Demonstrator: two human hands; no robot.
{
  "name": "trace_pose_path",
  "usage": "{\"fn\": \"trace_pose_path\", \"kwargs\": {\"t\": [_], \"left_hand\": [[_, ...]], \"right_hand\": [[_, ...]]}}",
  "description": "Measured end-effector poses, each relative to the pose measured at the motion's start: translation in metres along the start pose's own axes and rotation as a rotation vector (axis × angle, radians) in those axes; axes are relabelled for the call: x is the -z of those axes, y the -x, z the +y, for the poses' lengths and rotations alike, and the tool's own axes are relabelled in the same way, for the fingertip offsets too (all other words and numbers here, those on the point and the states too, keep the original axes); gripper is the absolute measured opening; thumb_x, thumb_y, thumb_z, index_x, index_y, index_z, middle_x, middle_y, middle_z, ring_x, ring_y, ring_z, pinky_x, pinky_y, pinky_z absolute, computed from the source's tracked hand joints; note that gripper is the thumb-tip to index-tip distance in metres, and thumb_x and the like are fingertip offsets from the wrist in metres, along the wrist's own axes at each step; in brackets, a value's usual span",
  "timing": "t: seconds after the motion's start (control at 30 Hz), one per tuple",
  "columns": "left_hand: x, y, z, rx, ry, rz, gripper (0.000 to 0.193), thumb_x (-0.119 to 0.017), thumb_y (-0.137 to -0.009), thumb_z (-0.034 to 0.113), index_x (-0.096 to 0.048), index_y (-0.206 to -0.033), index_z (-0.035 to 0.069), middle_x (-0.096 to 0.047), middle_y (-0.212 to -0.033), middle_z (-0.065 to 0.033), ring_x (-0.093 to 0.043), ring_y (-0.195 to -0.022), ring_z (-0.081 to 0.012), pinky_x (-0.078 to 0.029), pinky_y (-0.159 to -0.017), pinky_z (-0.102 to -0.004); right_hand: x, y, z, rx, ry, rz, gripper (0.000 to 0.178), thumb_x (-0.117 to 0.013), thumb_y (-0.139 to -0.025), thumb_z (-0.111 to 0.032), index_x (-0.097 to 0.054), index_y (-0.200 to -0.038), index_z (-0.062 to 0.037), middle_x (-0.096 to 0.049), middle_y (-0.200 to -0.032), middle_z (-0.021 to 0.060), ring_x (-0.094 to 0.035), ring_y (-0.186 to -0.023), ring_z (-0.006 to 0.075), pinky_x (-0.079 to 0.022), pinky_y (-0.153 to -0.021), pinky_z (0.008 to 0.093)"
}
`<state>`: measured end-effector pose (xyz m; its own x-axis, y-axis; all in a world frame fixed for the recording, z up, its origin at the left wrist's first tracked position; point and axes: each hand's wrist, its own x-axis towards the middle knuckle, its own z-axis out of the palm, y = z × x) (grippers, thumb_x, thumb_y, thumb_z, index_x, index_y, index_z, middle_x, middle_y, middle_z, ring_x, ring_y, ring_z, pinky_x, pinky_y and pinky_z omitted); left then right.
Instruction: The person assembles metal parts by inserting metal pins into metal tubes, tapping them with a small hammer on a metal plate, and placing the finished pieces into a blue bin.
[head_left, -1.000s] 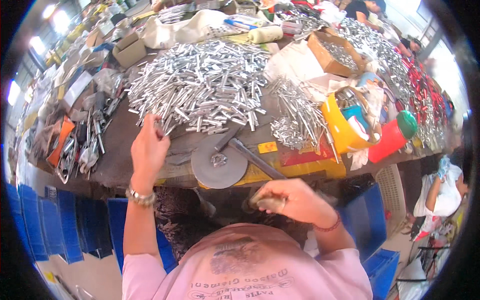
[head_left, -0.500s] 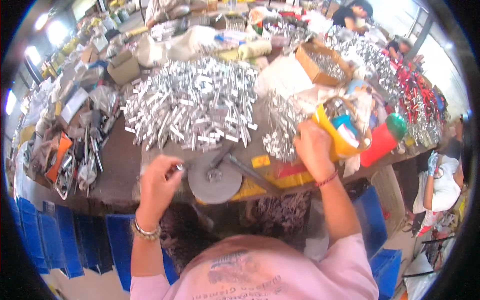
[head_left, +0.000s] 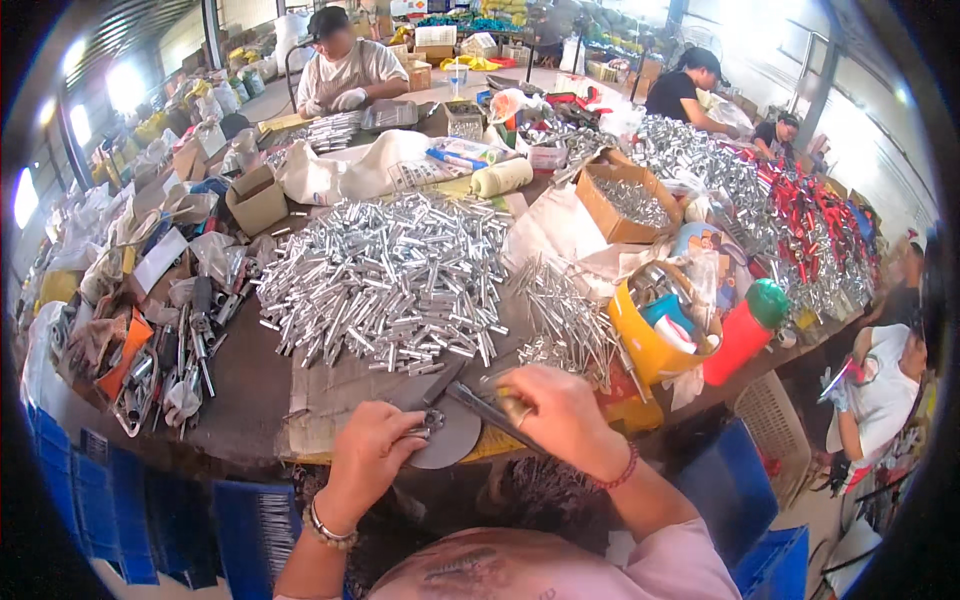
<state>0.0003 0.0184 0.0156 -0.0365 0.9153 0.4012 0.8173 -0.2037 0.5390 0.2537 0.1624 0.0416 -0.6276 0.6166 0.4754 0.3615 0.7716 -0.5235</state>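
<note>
My left hand (head_left: 372, 458) pinches a small round metal part (head_left: 431, 421) above a grey round disc (head_left: 452, 443). My right hand (head_left: 562, 418) is closed beside the disc, its fingers curled round a small brass-coloured piece (head_left: 513, 408) that is partly hidden and blurred. Between the hands, a dark bar-like tool (head_left: 488, 409) lies slanted across the disc and runs under my right hand. Just beyond them, a big heap of short silver metal tubes (head_left: 395, 275) covers the bench. Thin metal pins (head_left: 570, 325) lie in a smaller pile to its right.
A yellow container (head_left: 640, 335) and a red cylinder with a green top (head_left: 745, 330) stand on the right. Behind them is a cardboard box of small metal parts (head_left: 630, 200). Loose tools (head_left: 190, 340) and bags crowd the left. Blue bins (head_left: 255, 530) stand below the bench. Several people work nearby.
My right hand has left the yellow container and come to the dark tool by the disc. My left hand has moved right, over the disc, with its small metal part. The view has tilted up.
</note>
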Motion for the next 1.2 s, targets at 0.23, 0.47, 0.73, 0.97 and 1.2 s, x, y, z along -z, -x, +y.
{"fn": "trace_pose_path", "kwargs": {"t": [0.23, 0.47, 0.73, 0.97, 1.2], "left_hand": [[-0.001, 0.000, -0.010, 0.036, 0.050, 0.036, 0.012, -0.084, -0.088, 0.009, -0.077, -0.097, 0.004, -0.069, -0.093, -0.0131, -0.066, -0.094, -0.0358, -0.051, -0.083, -0.0452], [0.000, 0.007, -0.009, 0.104, 0.061, 0.051, 0.017, -0.085, -0.087, 0.007, -0.080, -0.103, 0.003, -0.070, -0.095, -0.0117, -0.067, -0.094, -0.0316, -0.052, -0.085, -0.0402], [-0.002, 0.015, -0.007, 0.091, 0.033, 0.071, 0.017, -0.085, -0.087, 0.007, -0.081, -0.104, 0.004, -0.069, -0.095, -0.0111, -0.066, -0.093, -0.0316, -0.053, -0.084, -0.0405], [-0.005, 0.014, -0.010, 0.041, -0.023, 0.110, 0.013, -0.085, -0.088, 0.013, -0.082, -0.100, 0.011, -0.067, -0.092, -0.0071, -0.068, -0.091, -0.0301, -0.054, -0.076, -0.0417], [-0.009, 0.015, -0.011, 0.053, 0.067, 0.082, 0.019, -0.086, -0.085, 0.003, -0.082, -0.104, 0.005, -0.066, -0.094, -0.0104, -0.066, -0.091, -0.0302, -0.053, -0.080, -0.0387]], "right_hand": [[-0.029, 0.011, -0.026, 0.167, 0.108, -0.126, 0.016, -0.076, -0.080, -0.002, -0.071, -0.094, -0.0074, -0.066, -0.091, 0.0100, -0.069, -0.086, 0.0326, -0.057, -0.077, 0.0440], [-0.043, 0.001, -0.029, 0.209, 0.152, -0.192, 0.020, -0.074, -0.078, 0.000, -0.068, -0.095, -0.0071, -0.063, -0.096, 0.0084, -0.068, -0.092, 0.0310, -0.057, -0.081, 0.0442], [-0.051, 0.004, -0.031, 0.249, 0.124, -0.155, 0.020, -0.074, -0.077, 0.000, -0.068, -0.094, -0.0068, -0.062, -0.095, 0.0080, -0.067, -0.092, 0.0295, -0.057, -0.082, 0.0434], [-0.053, 0.002, -0.026, 0.290, 0.106, -0.140, 0.022, -0.076, -0.076, -0.001, -0.068, -0.095, -0.0074, -0.062, -0.095, 0.0074, -0.067, -0.093, 0.0290, -0.057, -0.082, 0.0431], [-0.057, -0.003, -0.022, 0.328, 0.063, -0.143, 0.012, -0.071, -0.083, -0.005, -0.070, -0.094, -0.0082, -0.063, -0.095, 0.0068, -0.067, -0.093, 0.0282, -0.056, -0.083, 0.0417]]}}
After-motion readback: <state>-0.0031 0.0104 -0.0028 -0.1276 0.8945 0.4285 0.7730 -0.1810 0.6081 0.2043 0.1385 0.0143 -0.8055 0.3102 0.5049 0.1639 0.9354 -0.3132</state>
